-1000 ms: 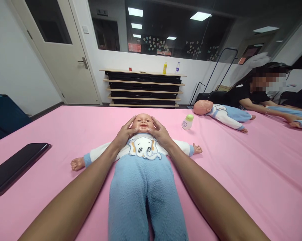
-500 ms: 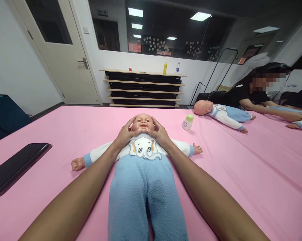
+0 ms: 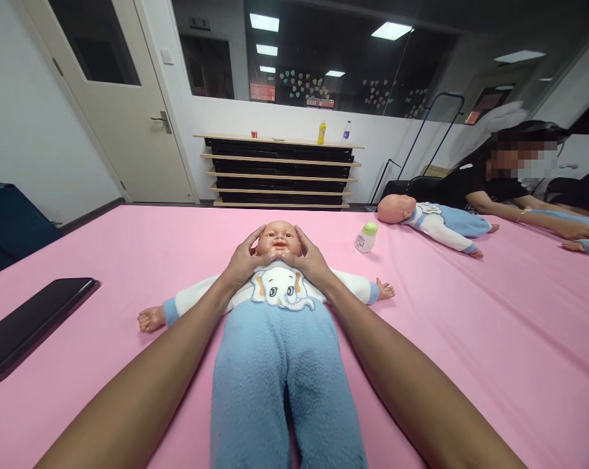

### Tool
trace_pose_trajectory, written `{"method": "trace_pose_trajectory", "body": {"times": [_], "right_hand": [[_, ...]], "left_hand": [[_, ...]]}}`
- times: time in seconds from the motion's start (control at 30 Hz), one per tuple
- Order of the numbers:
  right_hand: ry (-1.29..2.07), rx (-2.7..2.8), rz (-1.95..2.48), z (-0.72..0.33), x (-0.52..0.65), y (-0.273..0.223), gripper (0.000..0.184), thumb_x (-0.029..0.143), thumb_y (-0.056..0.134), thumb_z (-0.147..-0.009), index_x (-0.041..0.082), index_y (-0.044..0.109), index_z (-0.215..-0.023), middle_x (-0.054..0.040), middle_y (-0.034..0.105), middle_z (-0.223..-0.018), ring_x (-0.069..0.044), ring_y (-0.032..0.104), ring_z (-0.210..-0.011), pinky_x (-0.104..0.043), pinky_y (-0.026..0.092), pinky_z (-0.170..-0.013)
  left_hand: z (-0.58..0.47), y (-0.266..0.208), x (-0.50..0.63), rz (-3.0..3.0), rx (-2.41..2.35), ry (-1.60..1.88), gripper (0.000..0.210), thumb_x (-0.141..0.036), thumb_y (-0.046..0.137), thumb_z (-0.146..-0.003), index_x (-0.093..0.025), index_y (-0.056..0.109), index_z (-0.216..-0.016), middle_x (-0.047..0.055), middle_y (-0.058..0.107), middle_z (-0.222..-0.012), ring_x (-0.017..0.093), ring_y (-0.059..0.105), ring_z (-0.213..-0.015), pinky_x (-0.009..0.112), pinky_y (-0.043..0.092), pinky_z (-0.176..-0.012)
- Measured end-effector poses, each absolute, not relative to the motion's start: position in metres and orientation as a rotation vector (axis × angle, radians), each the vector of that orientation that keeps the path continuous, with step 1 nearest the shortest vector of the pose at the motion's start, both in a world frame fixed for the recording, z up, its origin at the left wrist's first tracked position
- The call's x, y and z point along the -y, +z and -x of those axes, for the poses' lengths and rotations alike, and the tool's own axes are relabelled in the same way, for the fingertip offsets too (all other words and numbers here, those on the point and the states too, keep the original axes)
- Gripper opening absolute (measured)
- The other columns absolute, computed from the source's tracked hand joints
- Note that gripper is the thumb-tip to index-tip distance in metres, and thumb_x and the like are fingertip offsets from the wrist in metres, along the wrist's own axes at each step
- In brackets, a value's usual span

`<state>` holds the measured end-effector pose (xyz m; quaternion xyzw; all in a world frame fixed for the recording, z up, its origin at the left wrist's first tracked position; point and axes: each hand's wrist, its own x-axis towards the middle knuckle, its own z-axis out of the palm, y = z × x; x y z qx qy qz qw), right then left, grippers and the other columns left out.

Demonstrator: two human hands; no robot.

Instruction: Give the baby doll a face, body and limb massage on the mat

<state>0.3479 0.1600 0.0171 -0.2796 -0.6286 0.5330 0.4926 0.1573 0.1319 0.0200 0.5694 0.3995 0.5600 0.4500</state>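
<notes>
A baby doll in blue trousers and a white top with an elephant on the chest lies on its back, arms spread, head at the far end. Cupped round one side of its head is my left hand, thumb at the chin. My right hand holds the other side the same way, its thumb meeting the left one below the mouth. The fingertips rest by the temples; the palms partly hide the cheeks and shoulders. To the right of the doll stands a small white bottle with a green cap.
A pink cloth covers the table. At the left lies a black phone-like slab. A second doll lies at the far right, near a co-worker in black whose arm reaches over another doll. Behind are low shelves.
My thumbs have shifted slightly inward and closer together below the doll's mouth. At the right, the co-worker's doll arm has moved slightly.
</notes>
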Motion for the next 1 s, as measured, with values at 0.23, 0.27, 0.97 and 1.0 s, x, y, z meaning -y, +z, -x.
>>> {"method": "trace_pose_trajectory", "body": {"times": [0.23,0.27,0.97,1.0], "right_hand": [[1.570,1.350,0.526,-0.350,-0.164,0.017,0.085,0.038,0.073,-0.074,0.025,0.029,-0.146,-0.0055,0.041,-0.145,-0.024,0.047,-0.126,-0.039,0.041,-0.106],[1.559,1.356,0.535,-0.350,-0.164,0.018,0.085,0.039,0.072,-0.074,0.024,0.028,-0.146,-0.0059,0.041,-0.145,-0.024,0.048,-0.126,-0.039,0.042,-0.106],[1.236,1.512,0.714,-0.349,-0.164,0.014,0.090,0.041,0.077,-0.070,0.026,0.031,-0.145,-0.0022,0.036,-0.148,-0.025,0.039,-0.133,-0.039,0.035,-0.111],[1.175,1.553,0.742,-0.348,-0.162,0.015,0.094,0.040,0.079,-0.067,0.026,0.030,-0.146,-0.0019,0.034,-0.149,-0.025,0.037,-0.134,-0.038,0.033,-0.112]], "left_hand": [[-0.156,0.020,-0.135,-1.173,-0.825,1.406,0.073,-0.034,0.071,-0.075,-0.025,0.040,-0.140,0.011,0.049,-0.138,0.028,0.057,-0.116,0.043,0.047,-0.098],[-0.156,0.020,-0.135,-1.170,-0.819,1.400,0.073,-0.035,0.070,-0.076,-0.025,0.040,-0.141,0.011,0.049,-0.138,0.028,0.057,-0.115,0.043,0.047,-0.098],[-0.159,0.021,-0.131,-1.321,-0.957,1.390,0.090,-0.030,0.080,-0.065,-0.027,0.035,-0.143,0.010,0.049,-0.138,0.031,0.056,-0.116,0.041,0.050,-0.094],[-0.159,0.022,-0.131,-1.354,-0.999,1.383,0.094,-0.029,0.083,-0.062,-0.028,0.035,-0.144,0.010,0.050,-0.137,0.031,0.056,-0.115,0.041,0.051,-0.093]]}}
